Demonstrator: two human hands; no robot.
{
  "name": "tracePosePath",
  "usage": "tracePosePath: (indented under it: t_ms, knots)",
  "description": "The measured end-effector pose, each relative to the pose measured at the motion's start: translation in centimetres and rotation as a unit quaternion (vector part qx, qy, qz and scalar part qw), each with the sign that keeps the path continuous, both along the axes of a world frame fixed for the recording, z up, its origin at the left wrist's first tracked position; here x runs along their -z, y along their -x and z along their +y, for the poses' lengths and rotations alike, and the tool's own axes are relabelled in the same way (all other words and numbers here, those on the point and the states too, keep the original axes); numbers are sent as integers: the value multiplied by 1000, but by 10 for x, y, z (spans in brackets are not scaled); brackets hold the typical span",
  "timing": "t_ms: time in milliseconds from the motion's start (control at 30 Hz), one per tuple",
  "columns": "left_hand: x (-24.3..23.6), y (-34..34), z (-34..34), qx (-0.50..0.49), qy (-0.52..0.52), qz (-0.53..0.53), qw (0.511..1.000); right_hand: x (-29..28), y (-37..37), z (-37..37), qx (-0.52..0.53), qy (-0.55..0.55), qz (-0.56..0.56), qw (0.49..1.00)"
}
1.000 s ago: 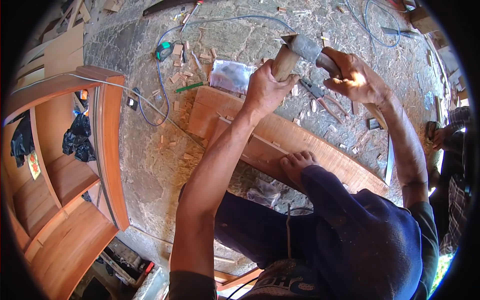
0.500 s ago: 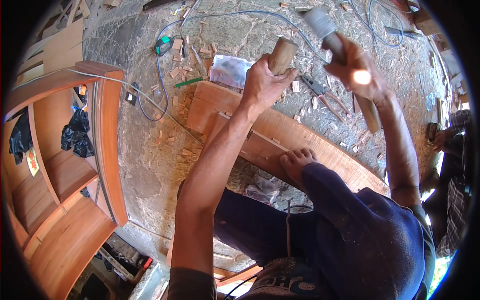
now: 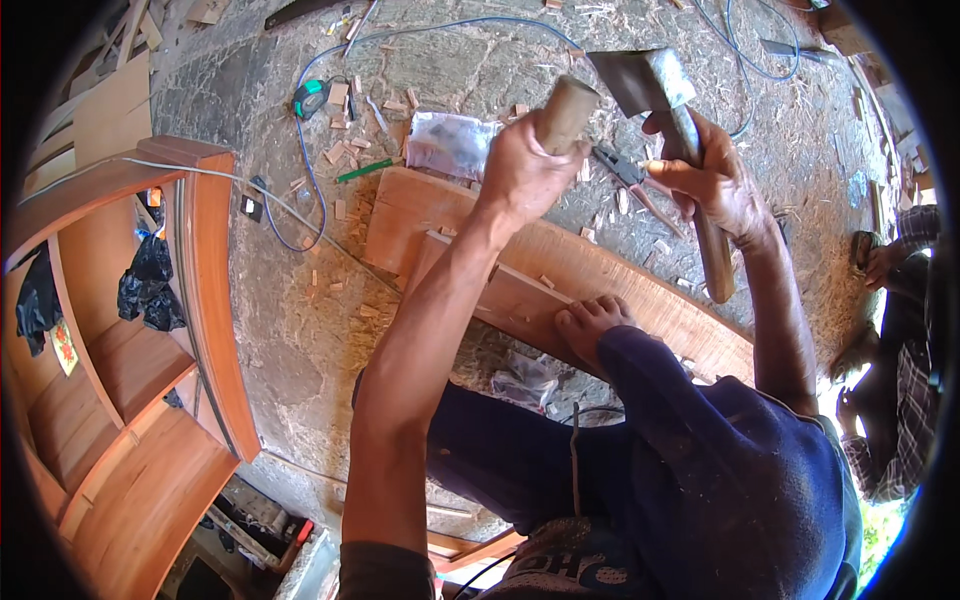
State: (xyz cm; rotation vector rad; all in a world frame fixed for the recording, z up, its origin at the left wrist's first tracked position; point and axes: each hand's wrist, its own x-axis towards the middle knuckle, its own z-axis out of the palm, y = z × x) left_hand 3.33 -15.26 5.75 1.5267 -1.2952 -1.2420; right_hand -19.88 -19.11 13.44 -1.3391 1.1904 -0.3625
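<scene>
My left hand (image 3: 527, 165) is closed around a thick round wooden handle (image 3: 567, 112), whose blunt end sticks up out of the fist. The handle's lower part is hidden behind the hand and forearm. To its right, my right hand (image 3: 722, 185) grips a hatchet (image 3: 635, 82) by its wooden shaft, close below the broad metal head. That head is raised beside the round handle, apart from it. Beneath my hands lies a long wooden board (image 3: 620, 255), with a narrower wooden piece (image 3: 525, 300) against its near side. My bare foot (image 3: 592, 325) rests on the wood.
Pliers (image 3: 640, 185), a plastic packet (image 3: 450, 145), a green pencil-like stick (image 3: 364, 171), a tape measure (image 3: 311, 98) and wood chips lie on the floor. A blue cable (image 3: 430, 30) winds behind them. At left is a wooden cabinet frame (image 3: 212, 300); another person (image 3: 905, 350) is at right.
The hatchet has turned so its broad face shows, and its head sits slightly lower. My right hand has shifted a little; my left hand still grips the handle in nearly the same place.
</scene>
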Motion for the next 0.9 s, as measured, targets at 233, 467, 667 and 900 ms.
tracePosePath:
  t_ms: [233, 467, 667, 900]
  knots:
    - [-18, -14, 9, -15, 4, -60, 998, -17, -18, -11, -26, 90, 21, 995]
    - [-6, -7, 7, 28, -5, -72, 997, -29, -16, -46, -250, 212, 138, 934]
    - [-3, -7, 0, 35, -27, -60, 997, -11, -15, -38, -148, 231, 124, 953]
    - [-4, -21, -23, 159, -257, 173, 937, -3, -31, -29, -40, 73, 19, 996]
